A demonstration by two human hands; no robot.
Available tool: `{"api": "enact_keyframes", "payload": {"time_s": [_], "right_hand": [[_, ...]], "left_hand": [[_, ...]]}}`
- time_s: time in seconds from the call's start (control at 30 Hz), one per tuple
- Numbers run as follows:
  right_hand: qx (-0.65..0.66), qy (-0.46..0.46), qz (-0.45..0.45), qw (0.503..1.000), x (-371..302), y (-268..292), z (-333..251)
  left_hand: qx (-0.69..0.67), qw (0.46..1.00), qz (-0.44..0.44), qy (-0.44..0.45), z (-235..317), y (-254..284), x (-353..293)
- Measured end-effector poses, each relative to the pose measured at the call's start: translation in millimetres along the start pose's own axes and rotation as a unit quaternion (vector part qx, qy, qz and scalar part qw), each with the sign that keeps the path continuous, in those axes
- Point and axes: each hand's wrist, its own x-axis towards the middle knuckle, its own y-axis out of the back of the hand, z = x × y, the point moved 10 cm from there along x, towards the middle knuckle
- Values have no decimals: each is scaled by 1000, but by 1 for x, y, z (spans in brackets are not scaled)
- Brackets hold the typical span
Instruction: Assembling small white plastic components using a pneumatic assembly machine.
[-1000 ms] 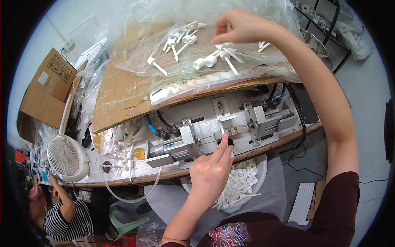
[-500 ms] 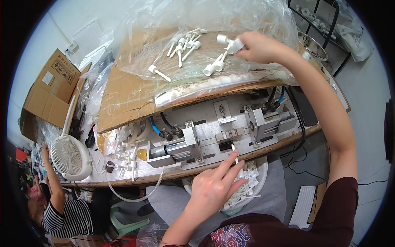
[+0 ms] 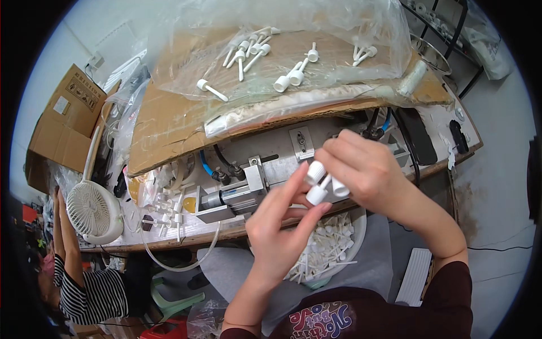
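Both my hands meet in front of the metal clamping machine (image 3: 240, 198). In my right hand (image 3: 367, 172) are a few white stemmed caps (image 3: 340, 188), their round heads toward my left hand. The fingers and thumb of my left hand (image 3: 274, 226) close round one white stemmed cap (image 3: 317, 195) of this bunch. My hands hide the machine's middle and much of its right side. Below them stands a white tub (image 3: 361, 237) full of similar stemmed caps (image 3: 324, 248).
Loose stemmed caps (image 3: 293, 79) lie on plastic film over a cardboard sheet (image 3: 164, 133) behind the machine. A white fan (image 3: 93, 212) and an open carton (image 3: 68, 121) are at left. A phone (image 3: 418, 135) lies at right. A co-worker in a striped top (image 3: 93, 294) is far left.
My right hand has come down from the plastic film with the stemmed caps, toward me. My left hand has moved up slightly to meet it and now grips a cap.
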Motion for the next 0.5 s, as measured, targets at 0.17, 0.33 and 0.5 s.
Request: {"api": "enact_keyframes", "payload": {"time_s": [0.17,0.33,0.5], "right_hand": [[40,-67,38,996,-15,6,17],[135,-203,114,963,-39,17,47],[170,-248,126,945,-55,22,46]], "left_hand": [[77,990,-19,-121,30,8,-13],[-77,995,-60,35,9,10,-27],[152,987,-35,-41,-6,-3,-32]]}}
